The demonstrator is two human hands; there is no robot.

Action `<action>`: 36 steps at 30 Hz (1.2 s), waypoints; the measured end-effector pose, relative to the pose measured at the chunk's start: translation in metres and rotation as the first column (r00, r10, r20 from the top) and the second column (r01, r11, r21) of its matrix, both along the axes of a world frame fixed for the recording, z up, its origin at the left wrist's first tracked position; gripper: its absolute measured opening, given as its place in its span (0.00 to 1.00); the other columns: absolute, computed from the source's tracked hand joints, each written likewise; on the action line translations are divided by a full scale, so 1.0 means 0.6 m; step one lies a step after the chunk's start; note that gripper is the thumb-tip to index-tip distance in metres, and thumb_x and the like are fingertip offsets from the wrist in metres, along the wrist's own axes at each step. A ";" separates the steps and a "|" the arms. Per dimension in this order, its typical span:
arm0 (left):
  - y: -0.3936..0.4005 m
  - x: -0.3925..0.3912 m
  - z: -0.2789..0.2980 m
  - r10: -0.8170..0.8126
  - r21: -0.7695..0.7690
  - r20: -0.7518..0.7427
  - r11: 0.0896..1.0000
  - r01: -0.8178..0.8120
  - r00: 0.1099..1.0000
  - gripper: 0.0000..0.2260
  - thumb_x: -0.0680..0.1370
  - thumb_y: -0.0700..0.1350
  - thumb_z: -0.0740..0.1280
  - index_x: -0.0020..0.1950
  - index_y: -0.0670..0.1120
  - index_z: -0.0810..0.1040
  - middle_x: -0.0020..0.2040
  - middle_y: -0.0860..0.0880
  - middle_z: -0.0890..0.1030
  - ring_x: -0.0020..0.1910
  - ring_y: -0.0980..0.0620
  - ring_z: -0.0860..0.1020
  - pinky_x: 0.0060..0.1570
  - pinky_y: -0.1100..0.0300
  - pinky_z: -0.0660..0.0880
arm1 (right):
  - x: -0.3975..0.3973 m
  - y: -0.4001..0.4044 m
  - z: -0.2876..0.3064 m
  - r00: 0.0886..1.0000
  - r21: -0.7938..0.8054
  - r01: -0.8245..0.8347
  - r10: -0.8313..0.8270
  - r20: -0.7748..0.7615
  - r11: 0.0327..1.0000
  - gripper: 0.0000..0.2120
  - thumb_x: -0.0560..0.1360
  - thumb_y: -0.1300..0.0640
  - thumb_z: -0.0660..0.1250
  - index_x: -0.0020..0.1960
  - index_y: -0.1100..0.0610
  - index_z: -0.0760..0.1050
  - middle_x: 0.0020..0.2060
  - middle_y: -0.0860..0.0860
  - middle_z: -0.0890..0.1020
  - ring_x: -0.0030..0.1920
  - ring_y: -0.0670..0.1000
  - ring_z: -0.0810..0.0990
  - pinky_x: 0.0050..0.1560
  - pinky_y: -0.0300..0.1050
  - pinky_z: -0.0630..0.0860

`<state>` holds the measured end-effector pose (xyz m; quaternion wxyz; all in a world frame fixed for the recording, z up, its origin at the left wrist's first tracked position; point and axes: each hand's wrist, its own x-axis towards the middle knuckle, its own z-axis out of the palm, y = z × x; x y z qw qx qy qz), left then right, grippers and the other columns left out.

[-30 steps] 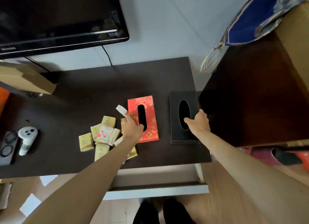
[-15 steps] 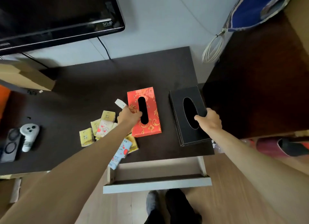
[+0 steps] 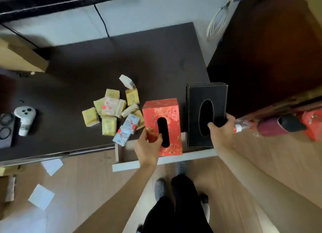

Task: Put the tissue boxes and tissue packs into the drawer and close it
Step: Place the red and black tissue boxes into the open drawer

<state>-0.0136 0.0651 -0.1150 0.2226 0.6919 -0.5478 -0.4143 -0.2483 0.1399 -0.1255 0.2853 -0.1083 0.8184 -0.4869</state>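
Tissue boxes fill both our hands. Our left hand (image 3: 149, 145) grips the red tissue box (image 3: 163, 126) at its near left corner, thumb on the top by the dark slot, fingers down the side. Our right hand (image 3: 220, 130) clasps the black tissue box (image 3: 205, 100) at its right edge, thumb curled into the oval opening. We hold the two boxes side by side, apart from each other, above the open drawer (image 3: 125, 165), whose pale front edge runs just below our left wrist. To the left of our left hand, a heap of small tissue packs (image 3: 111, 111), yellow, white and blue, lies on the dark table (image 3: 87, 67); one blue pack pokes over the table edge toward the drawer. Far left of the packs rests a white controller (image 3: 25, 119).
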 end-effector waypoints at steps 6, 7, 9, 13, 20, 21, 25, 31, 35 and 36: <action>0.063 0.027 -0.027 0.067 0.060 0.026 0.996 -0.068 0.997 0.08 0.72 0.51 0.76 0.48 0.53 0.82 0.38 0.60 0.84 0.38 0.63 0.81 0.42 0.59 0.80 | 0.058 0.038 -0.033 0.998 0.045 -0.028 0.031 -0.058 0.999 0.26 0.71 0.64 0.74 0.65 0.55 0.69 0.54 0.55 0.82 0.56 0.55 0.83 0.58 0.56 0.82; 0.065 0.029 -0.028 0.077 0.072 0.029 0.994 -0.079 0.997 0.07 0.72 0.50 0.77 0.47 0.53 0.82 0.37 0.60 0.83 0.36 0.63 0.80 0.41 0.59 0.80 | 0.064 0.045 -0.035 0.996 0.061 -0.045 0.049 -0.070 0.997 0.27 0.71 0.64 0.75 0.66 0.56 0.69 0.56 0.56 0.82 0.58 0.56 0.82 0.60 0.56 0.81; 0.069 0.034 -0.028 0.071 0.102 0.037 0.992 -0.075 0.997 0.07 0.71 0.50 0.77 0.43 0.53 0.80 0.35 0.59 0.82 0.34 0.63 0.78 0.38 0.59 0.79 | 0.069 0.060 -0.035 0.995 0.085 -0.057 0.064 -0.077 0.995 0.28 0.71 0.64 0.75 0.68 0.57 0.68 0.57 0.57 0.81 0.59 0.57 0.81 0.61 0.54 0.80; 0.100 0.048 -0.027 0.010 0.168 0.088 0.986 -0.025 0.996 0.08 0.71 0.51 0.76 0.41 0.53 0.78 0.36 0.59 0.82 0.36 0.60 0.79 0.39 0.60 0.78 | 0.074 0.100 -0.036 0.992 0.131 -0.102 0.111 -0.060 0.986 0.24 0.70 0.62 0.75 0.63 0.56 0.72 0.50 0.52 0.84 0.51 0.50 0.84 0.46 0.35 0.81; 0.175 0.095 -0.048 -0.059 0.321 0.149 0.947 0.008 0.987 0.08 0.71 0.54 0.76 0.42 0.54 0.79 0.38 0.59 0.82 0.39 0.57 0.81 0.41 0.59 0.80 | 0.102 0.189 -0.075 0.968 0.358 -0.237 0.252 0.005 0.903 0.25 0.63 0.52 0.76 0.55 0.48 0.67 0.42 0.47 0.82 0.42 0.48 0.84 0.39 0.46 0.81; 0.182 0.103 -0.053 -0.071 0.341 0.173 0.940 0.008 0.982 0.08 0.72 0.54 0.76 0.44 0.54 0.79 0.39 0.58 0.82 0.40 0.55 0.82 0.43 0.56 0.81 | 0.110 0.198 -0.085 0.956 0.401 -0.270 0.293 0.003 0.875 0.26 0.62 0.50 0.76 0.54 0.47 0.66 0.42 0.48 0.81 0.42 0.49 0.83 0.40 0.49 0.81; 0.190 0.136 -0.079 -0.092 0.396 0.264 0.918 -0.021 0.960 0.08 0.72 0.54 0.75 0.45 0.54 0.78 0.40 0.57 0.81 0.39 0.53 0.80 0.42 0.56 0.81 | 0.139 0.211 -0.116 0.909 0.522 -0.352 0.418 -0.008 0.777 0.25 0.62 0.46 0.77 0.51 0.48 0.66 0.39 0.48 0.81 0.38 0.50 0.82 0.39 0.55 0.82; 0.188 0.169 -0.123 -0.088 0.422 0.236 0.906 -0.020 0.968 0.09 0.72 0.51 0.75 0.49 0.53 0.78 0.42 0.55 0.82 0.42 0.51 0.81 0.42 0.55 0.81 | 0.165 0.193 -0.147 0.855 0.637 -0.390 0.518 -0.018 0.665 0.25 0.65 0.45 0.78 0.51 0.51 0.66 0.38 0.48 0.80 0.38 0.52 0.81 0.37 0.52 0.80; 0.187 0.185 -0.148 -0.095 0.427 0.200 0.904 0.001 0.975 0.10 0.74 0.49 0.74 0.53 0.52 0.78 0.46 0.54 0.82 0.43 0.51 0.80 0.43 0.56 0.79 | 0.168 0.188 -0.164 0.846 0.631 -0.429 0.532 0.030 0.647 0.21 0.69 0.48 0.77 0.52 0.52 0.69 0.43 0.51 0.82 0.43 0.56 0.82 0.42 0.53 0.81; 0.184 0.189 -0.154 -0.102 0.432 0.186 0.902 0.012 0.977 0.11 0.74 0.49 0.75 0.54 0.51 0.78 0.47 0.53 0.82 0.44 0.51 0.80 0.44 0.55 0.79 | 0.171 0.187 -0.169 0.845 0.626 -0.439 0.533 0.044 0.645 0.22 0.70 0.50 0.77 0.57 0.55 0.70 0.47 0.53 0.82 0.46 0.57 0.82 0.45 0.52 0.80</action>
